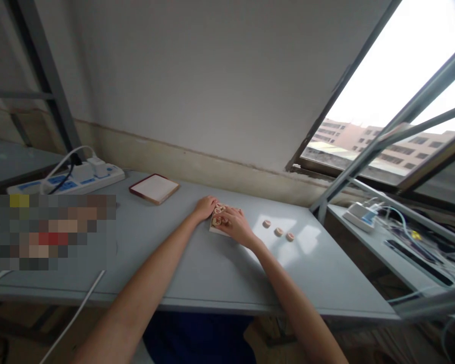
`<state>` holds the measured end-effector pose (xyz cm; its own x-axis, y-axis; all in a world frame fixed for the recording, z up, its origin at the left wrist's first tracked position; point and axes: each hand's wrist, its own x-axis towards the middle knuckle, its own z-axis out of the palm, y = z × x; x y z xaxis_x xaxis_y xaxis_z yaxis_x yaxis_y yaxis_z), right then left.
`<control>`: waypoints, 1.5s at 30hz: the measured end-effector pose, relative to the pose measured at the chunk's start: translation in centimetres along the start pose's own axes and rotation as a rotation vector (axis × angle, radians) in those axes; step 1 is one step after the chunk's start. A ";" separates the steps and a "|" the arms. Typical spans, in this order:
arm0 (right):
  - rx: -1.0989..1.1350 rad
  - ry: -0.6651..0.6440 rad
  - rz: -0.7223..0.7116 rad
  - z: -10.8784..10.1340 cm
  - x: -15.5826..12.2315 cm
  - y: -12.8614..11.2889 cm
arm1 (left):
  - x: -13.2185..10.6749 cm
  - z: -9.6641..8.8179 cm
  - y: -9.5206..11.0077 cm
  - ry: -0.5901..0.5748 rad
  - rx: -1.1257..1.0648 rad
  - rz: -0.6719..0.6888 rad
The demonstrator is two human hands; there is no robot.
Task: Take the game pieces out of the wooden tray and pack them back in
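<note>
A small pale box [220, 232] of round wooden xiangqi pieces [217, 221] with carved characters sits near the middle of the table. At its left side is my left hand [205, 208], fingers curled against the far left edge and steadying it. My right hand [235, 225] lies over the box, thumb and fingers bent down among the pieces, covering much of them. What its fingertips hold is hidden. To the right, three loose xiangqi pieces [278, 232] lie apart from the box on the tabletop.
A shallow white tray-like lid with a dark red rim [154, 188] lies at the back left. Behind it stands a power strip [114, 174] with plugs and cables. A blurred patch [56, 232] covers the left side. A metal frame [349, 174] rises at right by the window.
</note>
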<state>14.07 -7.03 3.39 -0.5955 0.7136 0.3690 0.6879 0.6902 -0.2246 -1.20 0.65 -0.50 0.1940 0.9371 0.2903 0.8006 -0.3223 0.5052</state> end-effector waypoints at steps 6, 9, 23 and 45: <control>0.066 0.011 0.034 -0.4 -0.8 1.2 | -0.1 -0.1 0.1 0.002 -0.004 0.013; 0.067 0.015 0.045 -0.3 -0.8 1.5 | -0.1 -0.1 0.1 0.002 -0.006 0.014; -0.056 0.134 0.116 -0.6 -1.2 1.9 | -0.4 -0.5 0.3 -0.004 -0.021 0.021; -0.094 -0.056 0.518 -5.9 -6.9 11.9 | -0.2 -0.4 0.3 -0.015 0.009 0.025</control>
<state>28.83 -4.47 3.46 -0.1868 0.9654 0.1819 0.9307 0.2332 -0.2819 -1.27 0.30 -0.07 0.2227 0.9305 0.2909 0.8002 -0.3449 0.4906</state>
